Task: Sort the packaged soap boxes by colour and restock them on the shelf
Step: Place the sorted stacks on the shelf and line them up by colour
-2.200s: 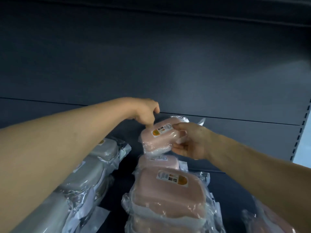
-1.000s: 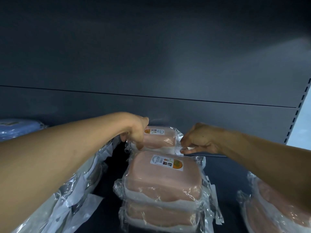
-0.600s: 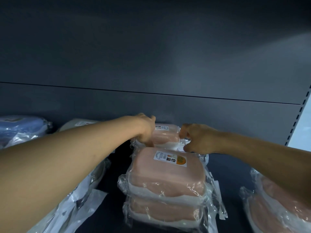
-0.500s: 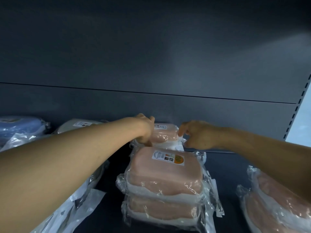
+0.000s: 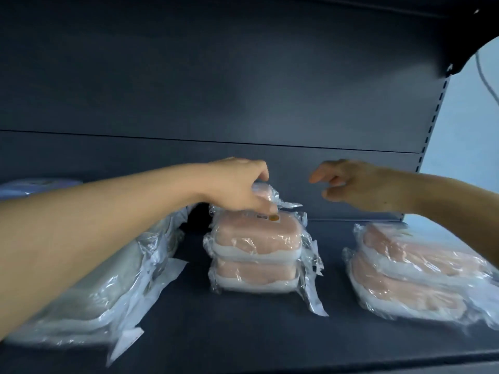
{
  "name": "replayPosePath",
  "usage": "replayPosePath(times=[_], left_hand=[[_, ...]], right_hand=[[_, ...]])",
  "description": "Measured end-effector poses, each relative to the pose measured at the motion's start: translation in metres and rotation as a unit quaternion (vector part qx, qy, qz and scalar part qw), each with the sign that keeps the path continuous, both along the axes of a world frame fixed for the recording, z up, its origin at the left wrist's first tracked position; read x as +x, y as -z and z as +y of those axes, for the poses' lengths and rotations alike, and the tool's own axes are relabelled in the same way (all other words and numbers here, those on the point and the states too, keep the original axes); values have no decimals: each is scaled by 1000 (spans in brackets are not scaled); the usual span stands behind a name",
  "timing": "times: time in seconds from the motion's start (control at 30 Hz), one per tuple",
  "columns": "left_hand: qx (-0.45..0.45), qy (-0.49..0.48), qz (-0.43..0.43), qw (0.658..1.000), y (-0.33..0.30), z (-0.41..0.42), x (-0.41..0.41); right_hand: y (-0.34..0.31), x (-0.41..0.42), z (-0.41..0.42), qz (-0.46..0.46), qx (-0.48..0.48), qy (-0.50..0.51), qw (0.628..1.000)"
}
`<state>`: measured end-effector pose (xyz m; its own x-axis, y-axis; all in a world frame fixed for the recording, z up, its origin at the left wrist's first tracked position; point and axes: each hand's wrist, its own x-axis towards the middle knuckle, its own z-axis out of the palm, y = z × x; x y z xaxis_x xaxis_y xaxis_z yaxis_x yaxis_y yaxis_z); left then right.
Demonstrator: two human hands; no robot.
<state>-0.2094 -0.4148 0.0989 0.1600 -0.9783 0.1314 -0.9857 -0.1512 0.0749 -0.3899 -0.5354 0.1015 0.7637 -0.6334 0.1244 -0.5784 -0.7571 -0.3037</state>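
The left hand [image 5: 237,184] reaches to the back of the dark shelf [image 5: 243,333] and its curled fingers hold the rear pink soap box [image 5: 263,194], which sits behind the front pink stack [image 5: 255,255] of two wrapped boxes. The right hand [image 5: 359,184] hangs in the air just beside, holding nothing, with fingers loosely bent and apart. A second pink stack [image 5: 410,268] lies at the right, and a row of grey-white soap boxes [image 5: 108,287] lies at the left under the forearm.

I think the risk is in the loose plastic wrap. It looks slippery, so the rear box may slide or tilt when the left hand lets go. The left wrist is very near the top of the front stack and could push it forward. The forearm can also drag the grey-white row.

The label [image 5: 270,217] on the top front box shows an orange spot, but its writing is too blurred to read
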Motion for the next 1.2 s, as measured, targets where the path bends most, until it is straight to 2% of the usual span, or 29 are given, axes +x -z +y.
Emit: replayPosePath(times=[0.07,0.13,0.17,0.23,0.37,0.57,0.7,0.8,0.9,1.0,1.13,1.2], left_hand=[[85,22,11,996,12,9,-13],[165,6,-46,985,30,10,-22],[171,-6,-81,982,37,9,-25],[137,-27,-122,983,47,4,-26],[94,-48,-146,984,52,-6,-16],[66,-106,-120,985,61,-11,-2],[45,-141,-121,982,65,-7,-8],[20,-161,-137,977,70,-7,-8],[2,-166,-133,977,74,-9,-7],[-14,-156,-99,983,77,-8,-8],[-1,-152,12,988,68,1,-3],[0,-168,17,986,55,12,1]], right_hand=[[-2,-21,0,-18,26,34,999],[-1,-43,2,-10,36,64,997],[1,-54,4,0,35,78,996],[6,-75,7,18,44,99,994],[19,-112,7,32,61,135,988],[33,-149,-6,73,57,157,983],[52,-150,-13,100,40,94,990],[67,-138,-12,75,-16,56,995],[73,-126,-1,58,-27,10,998],[71,-114,19,68,-19,-37,997],[73,-90,47,51,-14,-86,995],[73,-74,57,48,-22,-107,993]])
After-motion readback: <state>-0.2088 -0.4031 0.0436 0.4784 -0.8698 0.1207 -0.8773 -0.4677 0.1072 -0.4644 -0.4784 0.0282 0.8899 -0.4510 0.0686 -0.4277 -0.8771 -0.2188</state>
